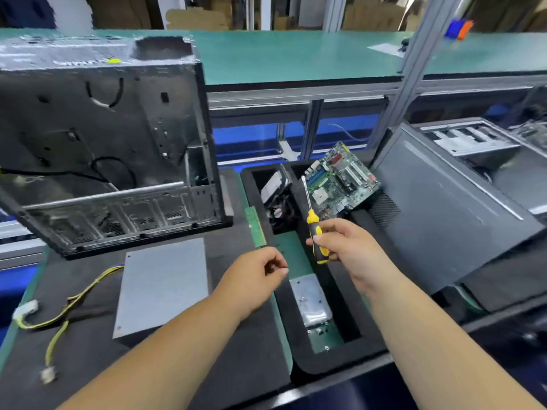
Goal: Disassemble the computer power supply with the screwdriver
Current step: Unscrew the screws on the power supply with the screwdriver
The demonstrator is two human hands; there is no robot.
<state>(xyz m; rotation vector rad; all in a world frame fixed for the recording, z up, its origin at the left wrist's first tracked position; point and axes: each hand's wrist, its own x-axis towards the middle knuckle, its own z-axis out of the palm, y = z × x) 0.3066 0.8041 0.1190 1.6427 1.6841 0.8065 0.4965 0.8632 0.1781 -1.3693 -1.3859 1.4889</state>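
Note:
The grey metal power supply lies flat on the black mat at the lower left, and its yellow cables trail off to the left. My right hand grips the yellow-and-black screwdriver by the handle above the black foam tray, with the shaft pointing up and away. My left hand hovers just right of the power supply, at the tray's left edge. Its fingers are curled with the thumb against the fingertips, and I see nothing between them. Neither hand touches the power supply.
An open, gutted computer case stands behind the power supply. The black foam tray holds a motherboard, a fan, a silver plate and loose screws. A memory stick lies at its left edge. Another case sits at the right.

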